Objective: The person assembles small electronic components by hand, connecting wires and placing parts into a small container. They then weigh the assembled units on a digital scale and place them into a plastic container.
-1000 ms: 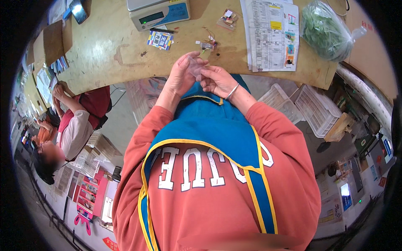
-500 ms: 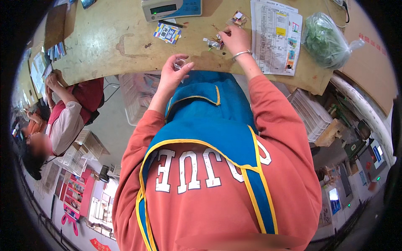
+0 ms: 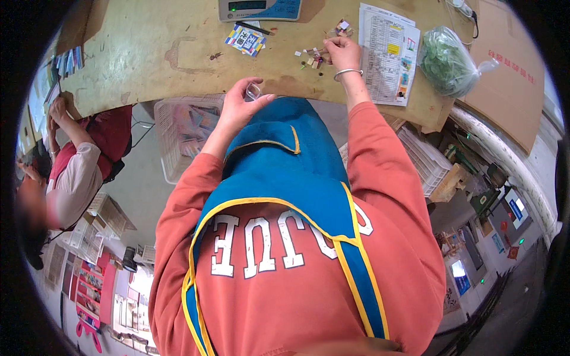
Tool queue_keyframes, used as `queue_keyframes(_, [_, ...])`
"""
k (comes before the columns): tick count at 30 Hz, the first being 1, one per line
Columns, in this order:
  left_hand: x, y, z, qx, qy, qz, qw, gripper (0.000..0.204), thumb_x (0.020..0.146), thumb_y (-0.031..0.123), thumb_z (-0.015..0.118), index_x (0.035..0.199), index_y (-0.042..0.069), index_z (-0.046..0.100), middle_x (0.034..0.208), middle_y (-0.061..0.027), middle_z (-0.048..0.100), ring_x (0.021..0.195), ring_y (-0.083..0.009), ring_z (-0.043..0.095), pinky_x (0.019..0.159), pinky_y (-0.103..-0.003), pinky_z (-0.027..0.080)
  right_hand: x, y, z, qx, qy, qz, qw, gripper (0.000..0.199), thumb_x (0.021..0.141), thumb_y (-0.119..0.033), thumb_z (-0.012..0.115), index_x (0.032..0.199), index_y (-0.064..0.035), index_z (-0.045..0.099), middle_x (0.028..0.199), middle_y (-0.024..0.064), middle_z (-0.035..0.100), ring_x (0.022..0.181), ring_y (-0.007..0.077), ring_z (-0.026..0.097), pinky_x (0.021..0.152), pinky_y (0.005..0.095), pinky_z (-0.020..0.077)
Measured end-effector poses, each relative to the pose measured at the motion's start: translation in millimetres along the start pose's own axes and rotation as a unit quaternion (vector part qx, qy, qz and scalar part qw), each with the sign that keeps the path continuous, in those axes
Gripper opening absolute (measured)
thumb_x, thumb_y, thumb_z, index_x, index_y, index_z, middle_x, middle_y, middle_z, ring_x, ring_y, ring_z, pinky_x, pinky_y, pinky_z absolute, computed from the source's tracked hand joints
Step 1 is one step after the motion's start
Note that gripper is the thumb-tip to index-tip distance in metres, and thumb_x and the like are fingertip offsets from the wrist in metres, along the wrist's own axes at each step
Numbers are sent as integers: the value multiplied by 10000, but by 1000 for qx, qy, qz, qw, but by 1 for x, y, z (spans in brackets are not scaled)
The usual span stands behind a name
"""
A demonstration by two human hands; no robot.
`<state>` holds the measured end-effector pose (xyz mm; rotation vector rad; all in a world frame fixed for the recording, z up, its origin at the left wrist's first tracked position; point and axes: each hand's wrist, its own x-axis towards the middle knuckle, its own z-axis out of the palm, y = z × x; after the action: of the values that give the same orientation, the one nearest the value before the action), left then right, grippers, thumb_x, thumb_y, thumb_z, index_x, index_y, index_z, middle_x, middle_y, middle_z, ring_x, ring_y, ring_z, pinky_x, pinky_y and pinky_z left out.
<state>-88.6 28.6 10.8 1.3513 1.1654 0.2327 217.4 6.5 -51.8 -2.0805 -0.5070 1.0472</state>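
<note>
My left hand (image 3: 238,105) is curled just off the table's near edge, holding a small clear plastic container (image 3: 253,91) between thumb and fingers. Over the table, my right hand (image 3: 344,54) has its fingertips pressed together; whatever is in them is too small to make out. Right beside those fingertips lies a loose cluster of tiny coloured pieces (image 3: 311,62), some brown, dark red and green. A second little heap, apparently in clear wrapping (image 3: 342,27), sits just beyond my right hand.
A digital scale (image 3: 259,8) stands at the back, with a colourful card (image 3: 245,40) and a dark pen (image 3: 256,28) before it. Printed sheets (image 3: 386,59) and a clear bag of greens (image 3: 449,62) lie right. A crate (image 3: 168,142) stands below; a person (image 3: 80,154) works at left.
The whole view has shifted slightly. The tiny pieces by my right hand look more spread out. My left hand keeps its hold on the clear container.
</note>
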Motion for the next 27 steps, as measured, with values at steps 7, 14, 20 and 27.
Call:
queue_keyframes(7, [7, 3, 4, 53, 24, 38, 998, 615, 741, 374, 903, 1197, 32, 669, 916, -68, 668, 845, -154, 621, 798, -319, 532, -28, 2, -3, -115, 99, -242, 958, 110, 851, -135, 759, 913, -47, 737, 771, 89, 725, 671, 165, 687, 623, 303, 534])
queue_keyframes(14, [17, 14, 38, 55, 84, 46, 994, 527, 756, 322, 895, 1144, 26, 694, 887, -66, 659, 822, -161, 618, 777, -318, 529, -16, -2, -30, -159, 104, -280, 941, 96, 858, -160, 736, 900, -74, 728, 823, 130, 725, 680, 257, 700, 629, 360, 540])
queue_keyframes(20, [21, 22, 82, 25, 115, 31, 993, 565, 751, 311, 899, 1178, 16, 676, 883, -54, 651, 819, -144, 611, 779, -301, 526, -6, 16, -51, 179, -31, 69, 981, 212, 966, -151, 682, 975, 60, 663, 848, 118, 720, 631, 170, 670, 594, 300, 584])
queue_keyframes(27, [7, 20, 118, 13, 156, -20, 988, 588, 772, 322, 892, 1226, 32, 659, 886, -8, 624, 809, -94, 584, 760, -264, 504, -31, 42, -54, -3, -62, -47, 997, 159, 903, -110, 699, 1014, 4, 695, 879, 124, 724, 676, 214, 690, 608, 335, 564])
